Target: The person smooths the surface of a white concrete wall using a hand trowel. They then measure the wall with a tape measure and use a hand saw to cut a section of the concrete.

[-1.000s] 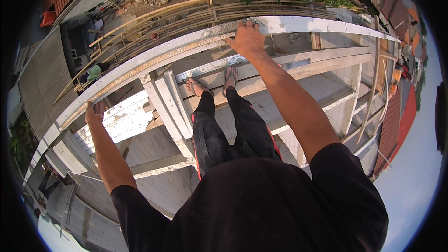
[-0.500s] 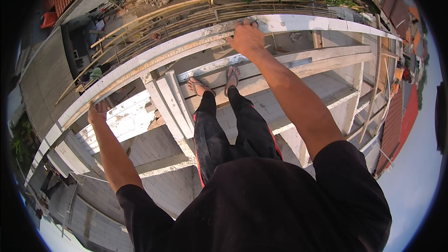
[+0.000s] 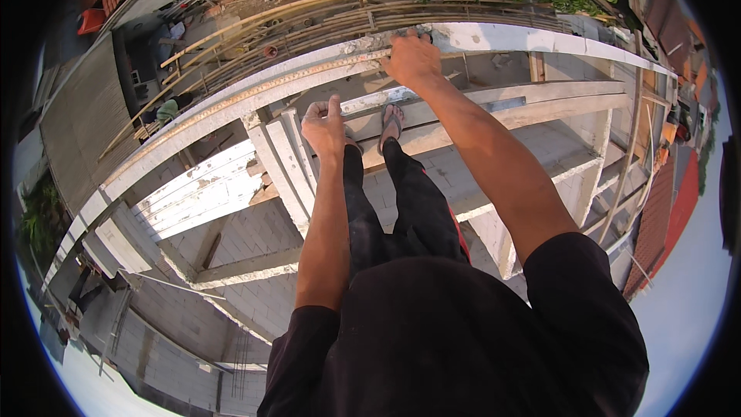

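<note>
A long pale concrete beam curves across the scene in front of me. My right hand grips its top edge, with the fingers bent over the far side and the fingertips partly hidden. From beside that hand a narrow tan strip, speckled with small marks, runs left along the beam. My left hand is raised off the beam, nearer my body and above my left foot. Its fingers are curled in and the thumb points up; whatever lies inside them, if anything, is hidden.
My sandalled right foot stands on wooden planks high inside a block-walled building. Upright pale posts rise at left. Openings drop between lower beams. Beyond the beam lie bamboo poles, and a person is below at left.
My left hand has left the far left of the beam and swung right, toward my feet, its fingers curling. My right hand keeps its place on the beam. The view has shifted slightly.
</note>
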Demonstrator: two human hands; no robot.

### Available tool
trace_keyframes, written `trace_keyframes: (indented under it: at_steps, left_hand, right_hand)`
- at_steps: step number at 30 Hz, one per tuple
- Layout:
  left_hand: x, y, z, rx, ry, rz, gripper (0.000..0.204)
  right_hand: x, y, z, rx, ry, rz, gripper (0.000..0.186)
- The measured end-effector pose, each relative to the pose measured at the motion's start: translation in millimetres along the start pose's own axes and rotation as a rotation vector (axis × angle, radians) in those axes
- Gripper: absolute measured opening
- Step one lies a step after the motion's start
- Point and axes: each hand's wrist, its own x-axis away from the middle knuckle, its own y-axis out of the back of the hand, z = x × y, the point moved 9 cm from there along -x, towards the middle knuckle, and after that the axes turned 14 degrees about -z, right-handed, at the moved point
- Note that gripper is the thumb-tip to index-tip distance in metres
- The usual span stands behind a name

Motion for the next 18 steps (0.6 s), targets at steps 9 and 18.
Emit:
trace_keyframes:
  at_steps: [9,18]
  left_hand:
    - [14,-88,-48,-0.213,0.027,-0.033,0.044]
    - [20,-89,-52,-0.266,0.086,-0.049,0.046]
  right_hand:
    - [-3,2,1,-0.018,0.020,0.036,0.053]
    - [-5,2,-6,-0.071,0.017,0.057,0.050]
